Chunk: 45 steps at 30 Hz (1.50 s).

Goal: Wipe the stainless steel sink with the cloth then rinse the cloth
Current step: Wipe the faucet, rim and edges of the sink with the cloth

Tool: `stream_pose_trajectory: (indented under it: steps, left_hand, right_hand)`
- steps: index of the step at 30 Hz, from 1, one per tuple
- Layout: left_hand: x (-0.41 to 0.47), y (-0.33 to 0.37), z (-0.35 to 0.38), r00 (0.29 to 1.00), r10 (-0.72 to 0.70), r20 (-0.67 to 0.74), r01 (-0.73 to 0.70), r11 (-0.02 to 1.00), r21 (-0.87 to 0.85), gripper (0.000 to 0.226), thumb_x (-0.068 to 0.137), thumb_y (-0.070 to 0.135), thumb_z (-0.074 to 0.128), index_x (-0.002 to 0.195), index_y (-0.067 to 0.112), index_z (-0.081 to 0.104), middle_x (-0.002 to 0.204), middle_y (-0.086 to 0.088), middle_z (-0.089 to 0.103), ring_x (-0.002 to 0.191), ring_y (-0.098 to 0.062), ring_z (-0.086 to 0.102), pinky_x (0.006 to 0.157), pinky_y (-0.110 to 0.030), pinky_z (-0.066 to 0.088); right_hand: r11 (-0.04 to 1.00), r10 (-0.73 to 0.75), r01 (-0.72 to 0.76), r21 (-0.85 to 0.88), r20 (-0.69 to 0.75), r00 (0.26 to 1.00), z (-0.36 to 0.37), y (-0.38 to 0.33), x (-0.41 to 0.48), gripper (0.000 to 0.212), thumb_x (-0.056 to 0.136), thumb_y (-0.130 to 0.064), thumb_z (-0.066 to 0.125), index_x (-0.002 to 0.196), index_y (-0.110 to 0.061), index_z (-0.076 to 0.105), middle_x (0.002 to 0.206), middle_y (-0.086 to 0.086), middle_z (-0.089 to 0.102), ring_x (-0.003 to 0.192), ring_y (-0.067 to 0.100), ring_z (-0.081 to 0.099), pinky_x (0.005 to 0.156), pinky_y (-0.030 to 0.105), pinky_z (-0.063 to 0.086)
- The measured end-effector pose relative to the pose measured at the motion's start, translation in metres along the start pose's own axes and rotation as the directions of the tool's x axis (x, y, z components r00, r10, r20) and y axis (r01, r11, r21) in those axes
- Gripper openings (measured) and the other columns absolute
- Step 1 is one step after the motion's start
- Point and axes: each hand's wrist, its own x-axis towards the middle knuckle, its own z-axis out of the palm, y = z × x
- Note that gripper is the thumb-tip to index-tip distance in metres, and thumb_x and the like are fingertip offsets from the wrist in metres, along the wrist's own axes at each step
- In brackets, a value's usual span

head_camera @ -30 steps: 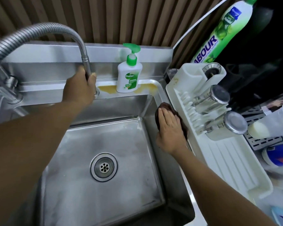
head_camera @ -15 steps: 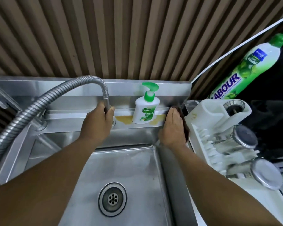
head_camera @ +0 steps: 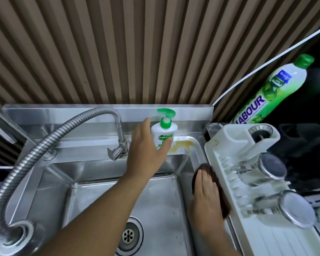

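— Where's the cloth (head_camera: 213,179), and how does it lie?

— On the right rim of the sink (head_camera: 197,150), pressed under the right hand (head_camera: 207,198). It's dark brown, and its long axis runs along that rim, front to back. One end pokes out beyond the fingertips toward the back right corner; the outer edge shows along the hand's right side.

— What's the right hand doing?

— It lies flat, fingers straight and together, palm down on the cloth, pointing to the back of the sink. It presses rather than grips.

— And the left hand (head_camera: 146,150)?

— Open, fingers spread, at the soap dispenser (head_camera: 163,133) on the back ledge. The thumb lies against the bottle's front; I can't tell whether the fingers have actually closed on it.

— What crowds the cloth?

— The white dish rack (head_camera: 227,137) stands just beside the right rim, touching the cloth's outer edge as far as I can see. Two steel-lidded jars (head_camera: 272,166) lie on their sides in it. On the back ledge toward the right corner there's a yellowish stain (head_camera: 183,145), next to the dispenser.

— Anything else?

— The flexible tap hose (head_camera: 50,139) arches from the front left corner to the back ledge, its spout left of the left hand. A green dish liquid bottle (head_camera: 273,91) leans behind the rack. The drain (head_camera: 129,235) sits in the basin floor.
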Motion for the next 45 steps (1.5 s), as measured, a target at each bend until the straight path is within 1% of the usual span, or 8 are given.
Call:
stream_pose_trajectory:
  steps: [10, 16, 21, 27, 31, 35, 38, 45]
  left_hand:
    - [0.022, 0.0, -0.004, 0.972, -0.108, 0.208, 0.092, 0.992, 0.084, 0.048, 0.084, 0.041, 0.076, 0.123, 0.026, 0.053, 0.112, 0.005, 0.063, 0.1, -0.025, 0.059, 0.081, -0.036, 0.048]
    - [-0.039, -0.016, -0.078, 0.976, -0.143, 0.167, 0.146, 0.989, -0.002, 0.031, 0.079, 0.042, 0.08, 0.097, 0.041, 0.054, 0.091, 0.021, 0.068, 0.082, -0.006, 0.062, 0.07, -0.026, 0.048]
    - [-0.059, -0.037, -0.116, 0.974, -0.175, 0.147, 0.185, 0.981, -0.06, 0.031, 0.077, 0.038, 0.083, 0.1, 0.037, 0.062, 0.093, 0.024, 0.072, 0.076, 0.001, 0.066, 0.073, -0.029, 0.051]
    - [-0.058, -0.042, -0.13, 0.979, -0.179, 0.092, 0.184, 0.982, -0.047, 0.034, 0.077, 0.04, 0.083, 0.1, 0.044, 0.059, 0.093, 0.021, 0.073, 0.083, -0.012, 0.07, 0.08, -0.032, 0.056]
    - [-0.052, -0.039, -0.126, 0.98, -0.165, 0.112, 0.169, 0.985, -0.026, 0.047, 0.07, 0.065, 0.073, 0.105, 0.038, 0.059, 0.091, 0.011, 0.074, 0.079, -0.025, 0.07, 0.077, -0.047, 0.058]
    - [-0.049, -0.031, -0.125, 0.981, -0.179, 0.078, 0.179, 0.984, 0.007, 0.029, 0.078, 0.04, 0.082, 0.094, 0.035, 0.059, 0.087, 0.026, 0.069, 0.066, -0.005, 0.062, 0.07, -0.029, 0.053]
    - [-0.049, -0.029, -0.126, 0.974, -0.213, 0.08, 0.214, 0.977, -0.01, 0.029, 0.079, 0.034, 0.082, 0.098, 0.031, 0.061, 0.093, 0.026, 0.071, 0.078, -0.002, 0.067, 0.077, -0.03, 0.055]
    - [-0.06, -0.032, -0.138, 0.975, -0.223, 0.003, 0.223, 0.974, -0.029, 0.033, 0.078, 0.037, 0.082, 0.099, 0.044, 0.058, 0.091, 0.021, 0.072, 0.071, -0.018, 0.068, 0.073, -0.036, 0.057]
  right_hand:
    - [0.94, 0.128, -0.1, 0.327, -0.066, 0.99, -0.001, 0.004, -0.02, 0.081, 0.059, 0.016, 0.065, 0.137, -0.005, 0.054, 0.128, 0.023, 0.067, 0.12, 0.023, 0.049, 0.113, 0.014, 0.019]
    - [0.484, 0.516, -0.302, 0.821, 0.011, 0.856, -0.03, -0.056, 0.081, 0.065, 0.083, -0.011, 0.037, 0.146, -0.009, 0.053, 0.148, 0.007, 0.056, 0.138, 0.016, 0.049, 0.117, 0.023, 0.033]
    - [0.701, 0.063, 0.049, 0.711, -0.13, 0.99, -0.04, -0.132, 0.169, 0.063, 0.089, 0.004, 0.04, 0.151, -0.008, 0.045, 0.155, 0.008, 0.047, 0.143, 0.02, 0.039, 0.121, 0.02, 0.022]
    - [0.81, -0.498, 0.529, 0.252, -0.179, 0.849, -0.008, -0.16, 0.195, 0.076, 0.073, 0.001, 0.063, 0.147, -0.006, 0.046, 0.148, 0.01, 0.049, 0.142, 0.032, 0.036, 0.124, 0.048, 0.018]
    - [0.882, -0.36, 0.418, 0.219, -0.259, 0.896, -0.014, -0.109, 0.202, 0.059, 0.085, -0.005, 0.059, 0.143, -0.005, 0.048, 0.141, 0.012, 0.051, 0.135, 0.032, 0.041, 0.115, 0.047, 0.031]
    - [0.945, 0.053, 0.061, 0.321, -0.335, 0.941, -0.022, -0.052, 0.222, 0.034, 0.074, -0.004, 0.05, 0.107, -0.008, 0.056, 0.113, 0.009, 0.053, 0.112, 0.036, 0.049, 0.095, 0.045, 0.041]
    - [0.857, 0.338, -0.136, 0.497, -0.343, 0.876, -0.021, -0.052, 0.23, 0.048, 0.083, -0.001, 0.052, 0.131, 0.0, 0.052, 0.141, 0.018, 0.05, 0.139, 0.04, 0.037, 0.119, 0.052, 0.026]
    - [0.922, -0.039, 0.148, 0.359, -0.294, 0.955, -0.003, -0.137, 0.193, 0.075, 0.08, 0.002, 0.067, 0.15, -0.008, 0.04, 0.152, 0.008, 0.044, 0.149, 0.031, 0.027, 0.126, 0.045, 0.009]
